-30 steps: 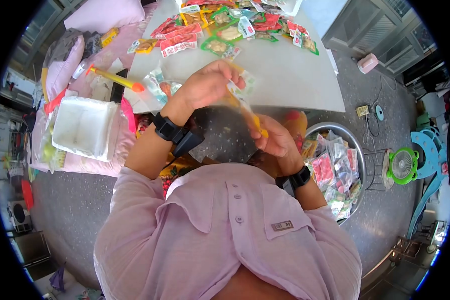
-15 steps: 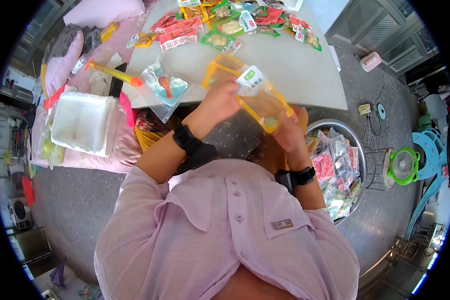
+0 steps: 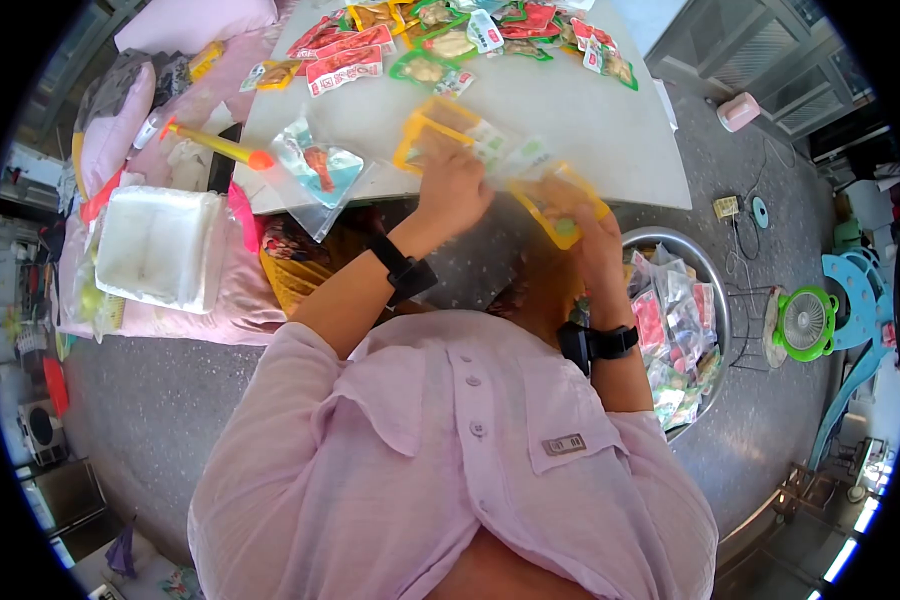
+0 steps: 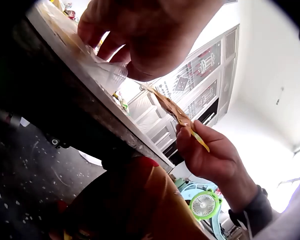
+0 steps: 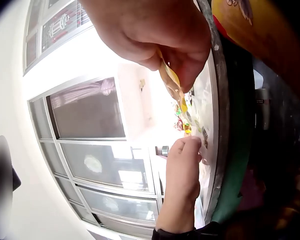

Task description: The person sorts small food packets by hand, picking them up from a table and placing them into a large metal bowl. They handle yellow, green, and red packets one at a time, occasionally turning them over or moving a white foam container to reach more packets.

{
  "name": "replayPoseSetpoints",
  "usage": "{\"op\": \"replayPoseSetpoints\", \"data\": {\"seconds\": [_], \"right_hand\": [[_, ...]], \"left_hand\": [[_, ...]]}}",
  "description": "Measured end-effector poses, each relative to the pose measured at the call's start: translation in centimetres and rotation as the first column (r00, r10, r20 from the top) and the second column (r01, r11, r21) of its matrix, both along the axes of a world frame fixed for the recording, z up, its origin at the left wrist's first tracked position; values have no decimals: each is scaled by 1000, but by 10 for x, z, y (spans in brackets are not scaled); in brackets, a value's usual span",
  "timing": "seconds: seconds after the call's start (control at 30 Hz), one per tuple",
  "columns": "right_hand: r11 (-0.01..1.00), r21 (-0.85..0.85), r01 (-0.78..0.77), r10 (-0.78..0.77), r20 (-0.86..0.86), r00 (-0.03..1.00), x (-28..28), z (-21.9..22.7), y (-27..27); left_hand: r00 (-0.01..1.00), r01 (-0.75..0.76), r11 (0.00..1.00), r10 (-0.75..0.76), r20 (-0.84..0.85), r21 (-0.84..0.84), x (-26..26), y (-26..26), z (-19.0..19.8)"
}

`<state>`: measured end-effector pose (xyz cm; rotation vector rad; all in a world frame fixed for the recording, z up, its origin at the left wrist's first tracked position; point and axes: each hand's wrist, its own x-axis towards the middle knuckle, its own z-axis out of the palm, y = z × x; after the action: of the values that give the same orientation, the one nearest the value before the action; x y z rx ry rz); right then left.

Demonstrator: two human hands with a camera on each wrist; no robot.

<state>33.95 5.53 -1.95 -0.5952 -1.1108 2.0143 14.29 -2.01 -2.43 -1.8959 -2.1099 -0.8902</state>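
Note:
My right hand [image 3: 600,250] pinches a yellow-edged clear food packet [image 3: 562,195] by its lower right end, above the front edge of the table. The packet is tilted and blurred, with brown food inside; its thin edge [image 4: 175,110] shows in the left wrist view. My left hand [image 3: 455,190] grips a second yellow-edged packet [image 3: 420,125] over the tabletop, its fingers curled on the printed end. In the left wrist view, clear plastic [image 4: 112,75] hangs below those fingers. Left of that hand, a clear bag with a blue-and-white printed packet [image 3: 315,165] overhangs the table edge.
Many red, green and yellow food packets [image 3: 440,45] lie heaped at the table's [image 3: 610,140] far side. A metal basin [image 3: 722,310] full of packets stands on the floor at right. A white foam box [image 3: 160,245] and a yellow-orange stick [image 3: 215,145] are at left.
The two yellow-edged packets overlapped between my hands and have come apart sideways. My left hand has moved up over the table with one; my right hand has shifted slightly right with the other.

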Motion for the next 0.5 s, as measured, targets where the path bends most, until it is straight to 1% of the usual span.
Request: {"op": "replayPoseSetpoints", "data": {"seconds": [0.1,0.2,0.27,0.37,0.4,0.47,0.5], "right_hand": [[989,-149,-10,5,-30,1000,-4,-5,1],[987,-158,40,-48,-48,998,-8,-11,5],[990,-143,7,-16,-63,998,-5,-13,8],[992,-128,-17,12,-41,999,-4,-16,10],[992,-124,-20,17,-27,999,-4,-16,10],[988,-109,-106,107,2,994,-5,-12,9],[984,-102,-148,151,17,988,-7,-6,7]], "left_hand": [[988,-3,1000,1,155,15,-4,4,-2],[941,-22,999,6,337,44,-6,3,-4],[891,-41,998,16,454,45,-5,2,-2],[847,-58,998,52,529,-5,-5,2,1],[858,-51,999,38,513,10,-5,1,2],[877,-34,999,10,480,42,-5,0,2],[899,-26,998,-3,438,60,-4,0,1]]}}
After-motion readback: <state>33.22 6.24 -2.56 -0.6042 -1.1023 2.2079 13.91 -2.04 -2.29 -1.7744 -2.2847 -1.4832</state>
